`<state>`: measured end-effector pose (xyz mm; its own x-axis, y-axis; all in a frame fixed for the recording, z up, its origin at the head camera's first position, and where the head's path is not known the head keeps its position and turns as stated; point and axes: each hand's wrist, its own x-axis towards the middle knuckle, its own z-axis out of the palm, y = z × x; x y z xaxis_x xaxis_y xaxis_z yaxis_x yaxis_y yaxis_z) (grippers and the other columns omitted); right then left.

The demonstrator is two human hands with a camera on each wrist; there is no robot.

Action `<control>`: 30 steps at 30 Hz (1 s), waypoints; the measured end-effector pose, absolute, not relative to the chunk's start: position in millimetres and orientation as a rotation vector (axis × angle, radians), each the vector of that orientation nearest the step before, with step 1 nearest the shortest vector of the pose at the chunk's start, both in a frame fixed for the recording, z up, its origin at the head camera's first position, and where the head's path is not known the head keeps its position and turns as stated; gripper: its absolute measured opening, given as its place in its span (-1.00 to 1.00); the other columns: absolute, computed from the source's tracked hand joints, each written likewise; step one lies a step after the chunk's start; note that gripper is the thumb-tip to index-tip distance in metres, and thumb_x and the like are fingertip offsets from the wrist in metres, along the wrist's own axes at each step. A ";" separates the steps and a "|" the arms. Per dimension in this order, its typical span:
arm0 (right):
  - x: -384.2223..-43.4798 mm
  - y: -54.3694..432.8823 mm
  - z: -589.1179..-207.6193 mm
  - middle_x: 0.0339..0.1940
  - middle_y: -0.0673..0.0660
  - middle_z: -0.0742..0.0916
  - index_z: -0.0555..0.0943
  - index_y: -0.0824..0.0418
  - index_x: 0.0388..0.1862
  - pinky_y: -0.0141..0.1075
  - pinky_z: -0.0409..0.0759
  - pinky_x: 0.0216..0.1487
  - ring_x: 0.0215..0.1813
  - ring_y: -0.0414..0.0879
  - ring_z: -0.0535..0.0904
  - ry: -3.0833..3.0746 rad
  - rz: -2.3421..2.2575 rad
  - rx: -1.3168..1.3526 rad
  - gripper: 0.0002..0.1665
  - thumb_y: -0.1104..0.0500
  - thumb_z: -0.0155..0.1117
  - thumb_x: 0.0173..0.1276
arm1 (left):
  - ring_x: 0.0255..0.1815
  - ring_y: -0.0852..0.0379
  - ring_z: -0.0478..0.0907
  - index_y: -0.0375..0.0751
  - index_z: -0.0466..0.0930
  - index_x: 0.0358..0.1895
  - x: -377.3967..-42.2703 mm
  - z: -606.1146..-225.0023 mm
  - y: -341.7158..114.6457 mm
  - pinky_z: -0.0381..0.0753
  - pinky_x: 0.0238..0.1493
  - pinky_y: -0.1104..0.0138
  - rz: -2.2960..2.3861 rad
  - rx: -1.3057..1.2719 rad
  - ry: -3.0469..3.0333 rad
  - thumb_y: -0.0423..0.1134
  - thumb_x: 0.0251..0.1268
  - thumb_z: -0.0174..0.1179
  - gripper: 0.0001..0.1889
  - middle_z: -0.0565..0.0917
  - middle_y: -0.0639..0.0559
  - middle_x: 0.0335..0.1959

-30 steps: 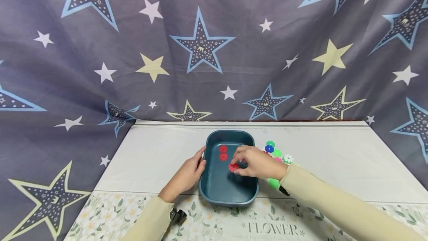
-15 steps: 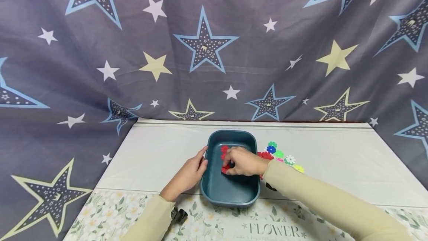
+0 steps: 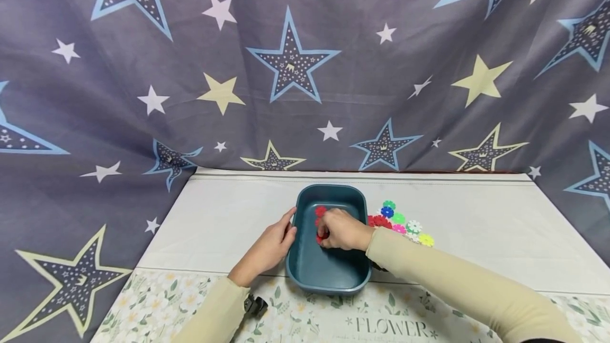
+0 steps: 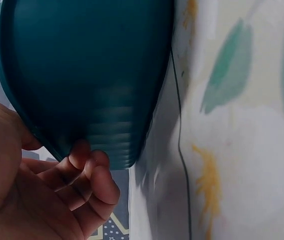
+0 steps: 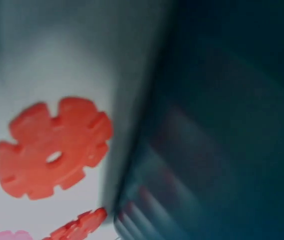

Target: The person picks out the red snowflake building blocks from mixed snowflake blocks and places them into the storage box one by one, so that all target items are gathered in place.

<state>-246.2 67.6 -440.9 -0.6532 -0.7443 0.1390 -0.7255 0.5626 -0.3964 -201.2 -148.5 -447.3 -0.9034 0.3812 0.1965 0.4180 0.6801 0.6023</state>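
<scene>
A dark teal plastic basin (image 3: 329, 279) stands on the table. My left hand (image 3: 271, 247) holds its left side; in the left wrist view, curled fingertips (image 4: 81, 152) meet the outer wall beside the rim. Inside the basin, my right hand (image 3: 345, 229) pinches a red flower-shaped plastic disc (image 3: 320, 239), low over the floor and partly covered by the fingers. Another red disc (image 3: 320, 210) lies farther back in the basin, with one more partly hidden by the hand. The right wrist view shows the basin's dark outer wall and a red disc (image 5: 51, 147) outside it.
Right of the basin lies a loose pile of flower-shaped discs, among them red discs (image 3: 380, 221), a blue disc (image 3: 387, 211), a white disc (image 3: 414, 226) and a yellow disc (image 3: 426, 240). A star-patterned curtain (image 3: 305, 94) hangs behind the table.
My right hand has moved left and lowered the red disc toward the basin floor, near the other red discs. My left hand stays at the basin's side.
</scene>
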 end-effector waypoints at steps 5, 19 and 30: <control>-240.3 73.5 -437.9 -0.42 -0.04 0.65 0.76 0.14 -0.41 -0.33 0.49 -0.28 -0.33 -0.15 0.46 2.765 -0.562 -1.350 -0.89 0.17 0.50 0.05 | -0.57 0.28 0.33 -0.34 0.16 0.42 -201.3 -445.5 -147.7 0.40 -0.41 0.33 -1.045 -0.689 -2.853 -0.28 0.47 -0.06 -0.49 0.40 0.19 -0.49; -239.3 80.3 -430.6 -0.24 -0.01 0.60 0.75 0.15 -0.16 -0.27 0.47 -0.13 -0.18 -0.12 0.45 2.773 -0.513 -1.348 -0.73 0.12 0.43 0.14 | -0.57 0.28 0.33 -0.33 0.16 0.42 -201.2 -446.0 -148.9 0.40 -0.41 0.33 -1.071 -0.672 -2.858 -0.28 0.47 -0.06 -0.49 0.40 0.19 -0.49; -252.2 126.9 -397.9 -0.28 0.00 0.61 0.73 0.15 -0.22 -0.24 0.49 -0.16 -0.19 -0.15 0.47 2.994 -0.893 -1.262 -0.85 0.24 0.32 0.23 | -0.58 0.28 0.32 -0.29 0.14 0.43 -202.2 -447.3 -149.3 0.39 -0.43 0.33 -1.080 -0.649 -2.865 -0.27 0.47 -0.05 -0.47 0.39 0.17 -0.52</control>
